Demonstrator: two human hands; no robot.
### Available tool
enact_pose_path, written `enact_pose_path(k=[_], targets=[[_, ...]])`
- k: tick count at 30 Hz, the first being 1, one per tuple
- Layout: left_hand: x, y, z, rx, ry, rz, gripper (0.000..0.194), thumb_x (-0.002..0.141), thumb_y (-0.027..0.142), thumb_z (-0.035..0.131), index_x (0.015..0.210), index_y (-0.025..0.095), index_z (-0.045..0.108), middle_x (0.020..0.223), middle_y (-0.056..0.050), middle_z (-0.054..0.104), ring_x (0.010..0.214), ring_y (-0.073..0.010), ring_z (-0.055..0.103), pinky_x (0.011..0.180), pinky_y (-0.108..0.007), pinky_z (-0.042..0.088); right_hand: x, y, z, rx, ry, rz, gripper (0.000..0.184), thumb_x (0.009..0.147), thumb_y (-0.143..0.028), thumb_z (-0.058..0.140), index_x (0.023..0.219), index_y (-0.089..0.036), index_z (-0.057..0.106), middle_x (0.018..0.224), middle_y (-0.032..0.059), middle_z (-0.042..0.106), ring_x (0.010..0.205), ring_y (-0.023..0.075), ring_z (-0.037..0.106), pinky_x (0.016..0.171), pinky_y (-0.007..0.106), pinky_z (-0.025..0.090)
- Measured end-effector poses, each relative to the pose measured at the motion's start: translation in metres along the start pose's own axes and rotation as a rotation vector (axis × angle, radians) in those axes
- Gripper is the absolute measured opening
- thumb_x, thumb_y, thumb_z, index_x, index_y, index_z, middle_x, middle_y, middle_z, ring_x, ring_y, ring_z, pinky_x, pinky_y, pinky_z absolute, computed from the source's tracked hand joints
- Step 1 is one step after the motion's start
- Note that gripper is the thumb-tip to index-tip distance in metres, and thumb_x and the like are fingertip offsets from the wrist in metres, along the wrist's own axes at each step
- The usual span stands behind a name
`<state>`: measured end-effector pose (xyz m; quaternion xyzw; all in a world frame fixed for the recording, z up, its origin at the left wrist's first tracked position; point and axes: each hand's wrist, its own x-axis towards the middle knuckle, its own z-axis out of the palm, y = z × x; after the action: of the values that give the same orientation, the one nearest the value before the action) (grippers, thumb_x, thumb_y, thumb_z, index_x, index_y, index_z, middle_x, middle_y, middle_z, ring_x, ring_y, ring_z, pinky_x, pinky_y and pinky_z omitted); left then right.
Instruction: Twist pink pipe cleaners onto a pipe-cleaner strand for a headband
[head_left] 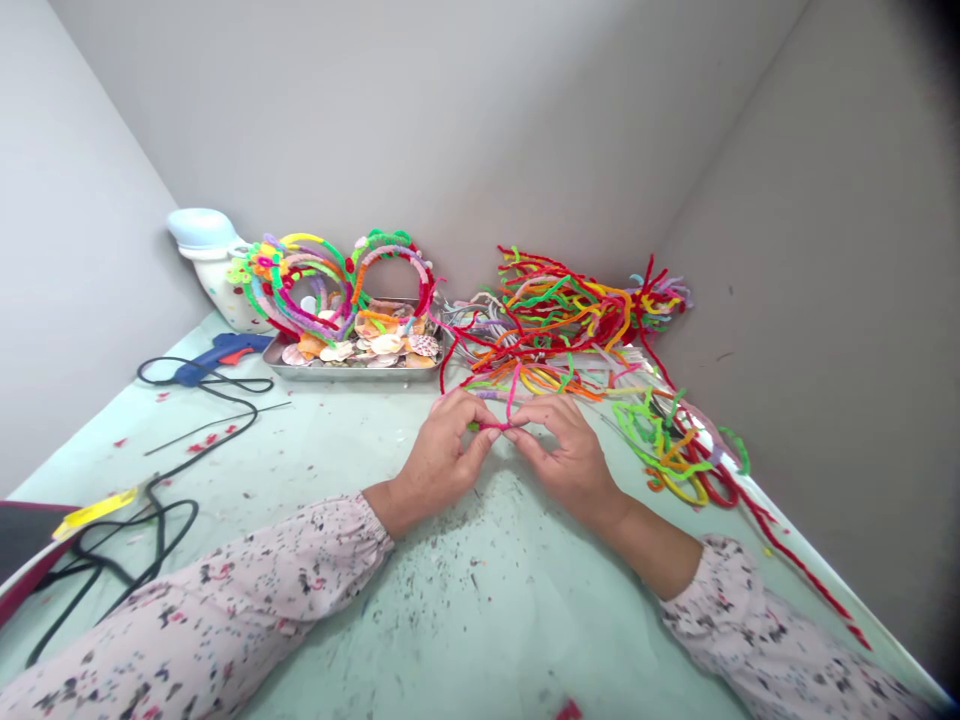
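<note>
My left hand [447, 447] and my right hand [564, 449] meet at the middle of the pale green table [480, 600]. Both pinch a short pink pipe cleaner [504, 416] between their fingertips. One end of it curves upward between the hands. The fingers of both hands are closed around it. Just behind the hands lies a big loose heap of pipe cleaners [562, 320] in red, orange, yellow, green and purple.
A metal tray [352, 370] of seashells with pipe-cleaner-wrapped hoops [330, 280] stands at the back left, beside a white jar [214, 265]. A blue glue gun [217, 355] and its black cable [150, 500] lie at left. Green and red pipe cleaners [679, 455] trail along the right wall.
</note>
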<state>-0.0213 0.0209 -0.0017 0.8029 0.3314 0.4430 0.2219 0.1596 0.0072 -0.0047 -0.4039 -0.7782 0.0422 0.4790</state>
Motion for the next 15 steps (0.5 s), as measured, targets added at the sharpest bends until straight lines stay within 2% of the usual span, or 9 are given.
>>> enact_pose_path(k=[15], targets=[[0.0018,0.0008,-0.0006,0.027,0.004,0.029,0.006,0.087,0.019,0.052,0.088,0.017,0.057,0.089,-0.005,0.059,0.090,-0.0182,0.053,0.087,-0.036,0.040,-0.0001,0.0007,0.0004,-0.019,-0.016,0.008,0.012,0.082,-0.020,0.062,0.093,-0.025,0.061,0.089,0.0012,0.065,0.091,0.0187,0.057,0.083,0.037,0.046]])
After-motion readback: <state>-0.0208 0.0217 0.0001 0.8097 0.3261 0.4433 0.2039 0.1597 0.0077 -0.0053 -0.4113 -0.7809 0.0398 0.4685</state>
